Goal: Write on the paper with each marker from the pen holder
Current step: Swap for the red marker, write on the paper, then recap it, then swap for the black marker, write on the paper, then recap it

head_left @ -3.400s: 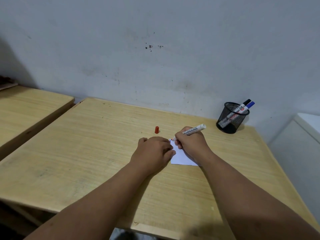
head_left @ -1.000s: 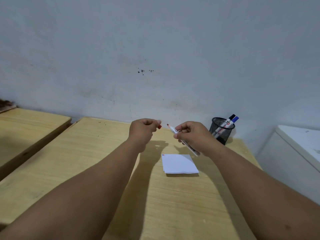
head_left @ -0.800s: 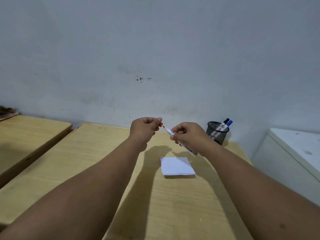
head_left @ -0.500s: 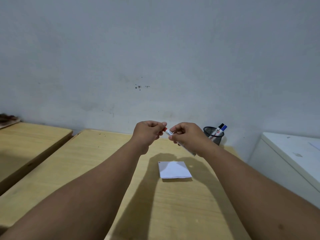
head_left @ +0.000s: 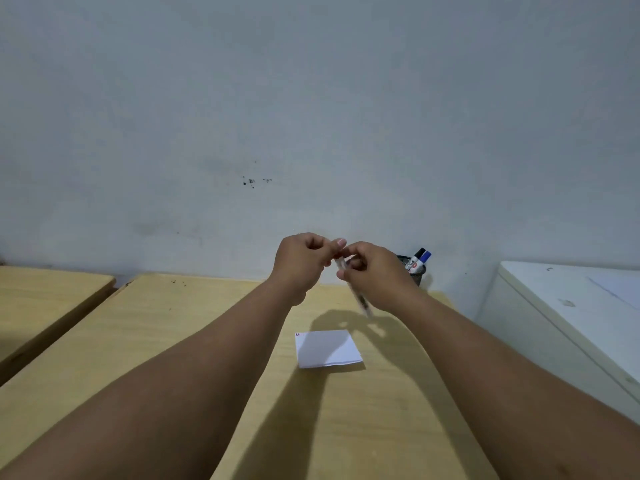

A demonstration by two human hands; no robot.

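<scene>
Both hands are raised above the wooden table (head_left: 207, 327) and meet fingertip to fingertip. My right hand (head_left: 374, 275) grips a white marker (head_left: 360, 301) whose blurred barrel slants down toward me. My left hand (head_left: 304, 261) pinches the marker's tip end; the red cap is hidden inside the fingers. A small white paper (head_left: 327, 348) lies flat below the hands, with tiny red marks at its top left corner. The black mesh pen holder (head_left: 415, 271) stands at the back right, half hidden by my right hand, holding a black-capped marker (head_left: 417, 256) and a blue-capped marker (head_left: 425, 258).
A second wooden table (head_left: 45, 299) stands to the left across a narrow gap. A white cabinet top (head_left: 571, 299) sits to the right of the table. A grey wall closes off the back.
My hands rose from the paper; my left hand took the red cap off the table and brought it onto the marker's tip. The camera tilted upward.
</scene>
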